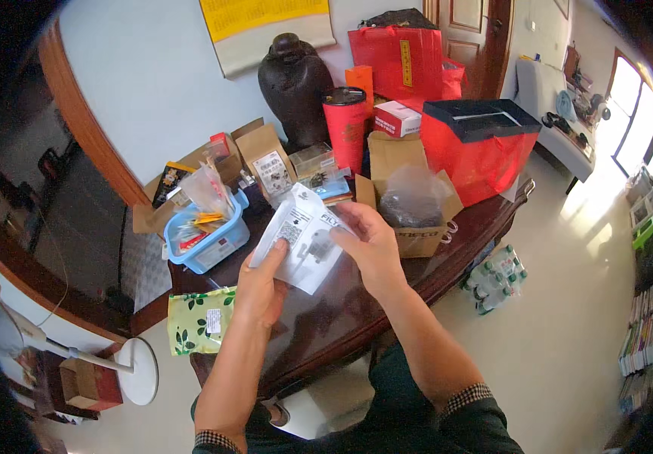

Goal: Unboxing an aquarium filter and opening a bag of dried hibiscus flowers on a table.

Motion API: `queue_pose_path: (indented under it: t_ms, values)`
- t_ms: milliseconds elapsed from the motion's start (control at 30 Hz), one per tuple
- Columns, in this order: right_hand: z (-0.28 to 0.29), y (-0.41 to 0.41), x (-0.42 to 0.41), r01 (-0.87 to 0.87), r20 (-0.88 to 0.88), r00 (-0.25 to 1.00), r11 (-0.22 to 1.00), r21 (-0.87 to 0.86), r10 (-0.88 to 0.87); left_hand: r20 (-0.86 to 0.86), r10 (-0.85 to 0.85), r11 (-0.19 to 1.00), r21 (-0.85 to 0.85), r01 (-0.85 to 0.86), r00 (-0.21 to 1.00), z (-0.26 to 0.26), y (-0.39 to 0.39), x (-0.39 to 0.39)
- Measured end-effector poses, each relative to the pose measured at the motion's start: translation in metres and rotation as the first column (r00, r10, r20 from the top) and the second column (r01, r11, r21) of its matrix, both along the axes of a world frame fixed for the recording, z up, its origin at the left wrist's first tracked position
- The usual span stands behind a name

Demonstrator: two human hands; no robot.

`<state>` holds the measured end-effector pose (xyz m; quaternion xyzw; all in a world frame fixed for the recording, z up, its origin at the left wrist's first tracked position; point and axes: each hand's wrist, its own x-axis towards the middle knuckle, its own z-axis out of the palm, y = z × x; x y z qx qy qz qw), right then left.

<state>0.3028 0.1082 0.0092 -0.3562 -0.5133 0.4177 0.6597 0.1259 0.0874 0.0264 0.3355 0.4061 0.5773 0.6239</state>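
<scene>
Both hands hold a white printed leaflet (310,267) above the dark wooden table (326,340). It bears a printed code and a grey picture of a device. My left hand (261,286) pinches its lower left side, thumb on top. At its upper right edge is my right hand (375,244), with the thumb over the paper and the fingers partly behind it. A green leaf-patterned packet (199,323) lies at the table's left edge, beside my left forearm. Beyond my right hand stands an opened cardboard box (417,243) with a plastic-wrapped dark item (411,204) in it.
A light-blue plastic basket (213,255) full of packets stands at left. Farther back are a dark jar (292,85), a red lidded cup (346,133) and a red gift bag (474,164). Wrapped bottles (495,281) sit on the floor at right; a white fan base (139,371) is at left.
</scene>
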Motion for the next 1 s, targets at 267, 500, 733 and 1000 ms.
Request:
queue_pose_path:
  t_ms: [267,500,733,1000]
  values:
    - [-0.008,-0.004,-0.005,0.073,0.323,0.934,0.967,0.242,-0.152,0.041,-0.042,0.996,-0.080,0.045,0.998,-0.014,0.004,0.007]
    - [-0.003,-0.021,-0.031,-0.124,0.565,0.749,0.765,0.631,-0.345,0.351,-0.126,0.991,-0.005,0.136,0.928,0.022,-0.005,-0.019]
    - [0.006,-0.028,-0.012,-0.123,0.679,0.572,0.770,0.626,-0.460,0.150,-0.015,1.000,0.007,0.014,0.989,0.034,-0.001,-0.008]
    - [0.025,-0.006,0.079,0.123,0.629,0.705,0.930,0.347,-0.329,-0.209,-0.417,0.890,0.102,0.444,0.885,0.027,-0.010,0.028]
